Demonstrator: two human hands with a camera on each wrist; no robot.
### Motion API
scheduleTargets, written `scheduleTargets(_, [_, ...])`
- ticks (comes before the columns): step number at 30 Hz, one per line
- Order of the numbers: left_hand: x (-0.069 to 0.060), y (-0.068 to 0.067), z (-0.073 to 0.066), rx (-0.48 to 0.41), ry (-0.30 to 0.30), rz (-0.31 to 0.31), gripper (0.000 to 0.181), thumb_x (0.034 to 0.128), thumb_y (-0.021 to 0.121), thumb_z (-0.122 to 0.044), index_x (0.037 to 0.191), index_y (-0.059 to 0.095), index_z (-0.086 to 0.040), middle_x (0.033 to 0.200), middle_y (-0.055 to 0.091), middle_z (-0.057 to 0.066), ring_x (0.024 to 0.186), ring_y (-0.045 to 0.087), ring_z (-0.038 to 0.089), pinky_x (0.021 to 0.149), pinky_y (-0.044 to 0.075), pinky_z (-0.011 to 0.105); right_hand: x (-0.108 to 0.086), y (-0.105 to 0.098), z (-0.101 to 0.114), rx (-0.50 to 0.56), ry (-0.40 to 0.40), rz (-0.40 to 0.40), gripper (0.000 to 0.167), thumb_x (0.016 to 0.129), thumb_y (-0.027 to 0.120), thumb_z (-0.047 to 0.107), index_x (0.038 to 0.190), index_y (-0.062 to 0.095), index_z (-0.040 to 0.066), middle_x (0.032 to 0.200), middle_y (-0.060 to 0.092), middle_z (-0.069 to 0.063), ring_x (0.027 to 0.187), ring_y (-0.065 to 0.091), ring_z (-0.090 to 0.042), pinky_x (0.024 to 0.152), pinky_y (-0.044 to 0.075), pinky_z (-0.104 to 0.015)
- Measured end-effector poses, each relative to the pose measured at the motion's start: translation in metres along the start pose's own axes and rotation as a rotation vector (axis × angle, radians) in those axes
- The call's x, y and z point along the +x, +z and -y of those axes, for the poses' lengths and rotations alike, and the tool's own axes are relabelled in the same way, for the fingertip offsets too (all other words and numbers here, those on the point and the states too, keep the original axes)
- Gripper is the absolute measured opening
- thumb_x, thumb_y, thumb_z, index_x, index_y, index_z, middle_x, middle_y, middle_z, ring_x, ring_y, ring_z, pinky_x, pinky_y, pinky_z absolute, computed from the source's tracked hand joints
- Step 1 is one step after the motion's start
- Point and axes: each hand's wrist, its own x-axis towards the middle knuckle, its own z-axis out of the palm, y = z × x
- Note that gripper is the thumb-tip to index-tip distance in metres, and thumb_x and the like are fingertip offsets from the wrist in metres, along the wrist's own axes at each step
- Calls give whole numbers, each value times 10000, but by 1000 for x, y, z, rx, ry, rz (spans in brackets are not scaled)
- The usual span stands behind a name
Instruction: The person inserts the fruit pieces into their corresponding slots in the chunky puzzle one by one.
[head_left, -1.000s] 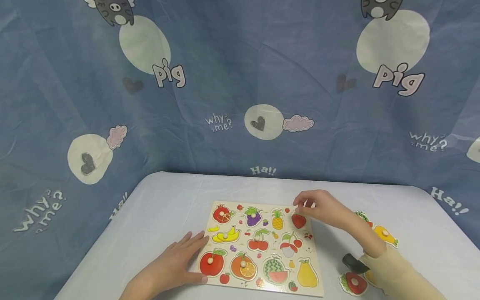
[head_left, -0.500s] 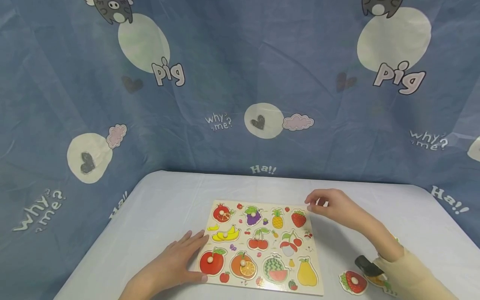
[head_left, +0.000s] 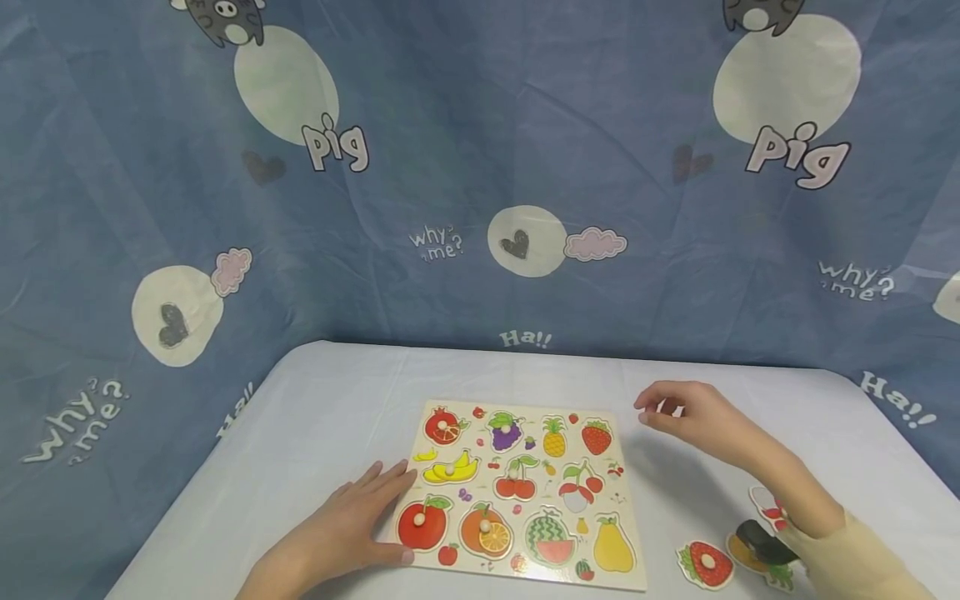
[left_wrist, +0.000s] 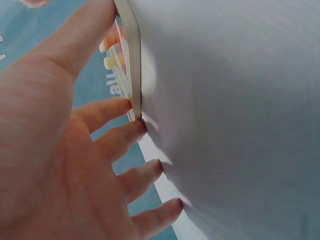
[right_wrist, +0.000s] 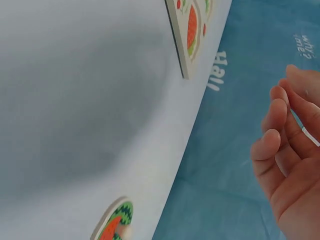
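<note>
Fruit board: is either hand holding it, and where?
No grip shows: the left hand just touches the board at its left edge; the right hand seems empty.

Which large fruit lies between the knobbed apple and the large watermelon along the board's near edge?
The knobbed orange sits on the board between the apple and the watermelon; the head view shows it.

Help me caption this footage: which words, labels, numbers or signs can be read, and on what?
"pig": twice in the head view, on the blue backdrop.
"why? me?": three times in the head view, also there.
"Ha!!": three times in the head view, also there.
Cut off, unreadable: lettering at the left wrist view's left edge.
Nothing readable on the puzzle board.
</note>
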Motion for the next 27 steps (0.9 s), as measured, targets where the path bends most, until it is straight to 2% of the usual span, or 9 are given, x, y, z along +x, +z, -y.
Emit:
scheduleTargets(17, [2, 0, 0, -4, 1, -1, 974, 645, 873, -506, 1467, 477, -166, 1536, 400, 54, 1440, 246, 376, 1097, 208, 673, -16, -16, -13, 1, 59, 5, 140, 921, 708, 201, 1049, 709, 145, 899, 667, 74, 819, 581, -144, 591, 496, -269])
scheduleTargets(27, [0, 0, 0, -30, 7, -9, 967, 639, 878, -492, 1460, 485, -162, 1530, 407, 60, 1436, 250, 382, 1095, 205, 675, -28, -24, -35, -18, 69, -13, 165, 908, 725, 197, 1047, 711, 110, 925, 674, 77, 797, 592, -96, 619, 509, -255])
